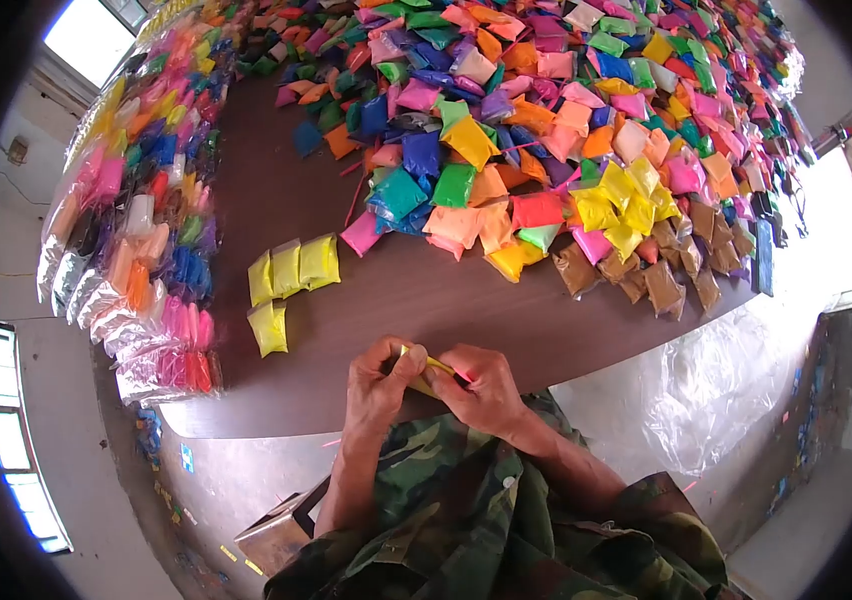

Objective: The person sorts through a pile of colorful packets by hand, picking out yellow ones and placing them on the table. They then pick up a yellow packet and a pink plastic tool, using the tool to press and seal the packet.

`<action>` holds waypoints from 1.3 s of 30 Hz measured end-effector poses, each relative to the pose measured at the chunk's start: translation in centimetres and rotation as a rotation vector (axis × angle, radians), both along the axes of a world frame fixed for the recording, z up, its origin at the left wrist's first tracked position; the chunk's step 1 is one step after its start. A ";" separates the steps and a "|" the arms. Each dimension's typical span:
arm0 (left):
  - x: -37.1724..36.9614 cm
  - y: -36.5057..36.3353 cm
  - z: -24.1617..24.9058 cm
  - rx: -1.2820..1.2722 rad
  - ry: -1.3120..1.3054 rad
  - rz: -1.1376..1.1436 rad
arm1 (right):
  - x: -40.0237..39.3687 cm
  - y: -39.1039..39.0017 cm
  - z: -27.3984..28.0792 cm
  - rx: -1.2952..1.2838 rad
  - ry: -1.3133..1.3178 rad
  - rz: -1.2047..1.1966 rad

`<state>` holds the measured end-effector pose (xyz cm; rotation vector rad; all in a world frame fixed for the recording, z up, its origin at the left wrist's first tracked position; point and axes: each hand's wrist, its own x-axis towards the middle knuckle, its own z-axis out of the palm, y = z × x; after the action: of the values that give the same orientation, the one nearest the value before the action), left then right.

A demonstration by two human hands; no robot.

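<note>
Both hands, left hand (378, 385) and right hand (484, 388), pinched what looked like a yellow packet (426, 368); four yellow packets (291, 280) lay beyond, before the heaped colourful packets (546, 130).

Daylight scene, bright. Window (96, 35) top left blown out white; second window (11, 440) at lower left bluish. Right side overexposed, floor (826, 260) washed to white glare. Desk (276, 200) evenly lit, dull sheen, soft short shadows under packets (291, 270). My hands (436, 385) sharp, well lit. Heavy fisheye: desk edge bows, walls curve. Black vignette rings all corners. Far packets softer, colours saturated.
</note>
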<state>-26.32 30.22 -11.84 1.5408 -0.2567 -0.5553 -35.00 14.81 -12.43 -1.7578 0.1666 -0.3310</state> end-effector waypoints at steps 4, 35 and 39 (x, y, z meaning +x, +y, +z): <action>0.0 -0.6 0.2 0.103 -0.050 0.037 | 0.1 0.2 0.3 -0.021 0.001 -0.024; -0.3 0.9 0.7 0.058 0.001 0.008 | -0.2 0.5 -1.0 0.178 0.093 -0.032; -0.1 1.1 0.1 0.073 -0.050 -0.003 | -0.2 0.3 -0.6 0.082 0.142 0.039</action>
<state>-26.37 31.35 -11.70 1.6264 -0.2799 -0.5336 -35.21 15.10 -13.05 -1.7009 0.2447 -0.1688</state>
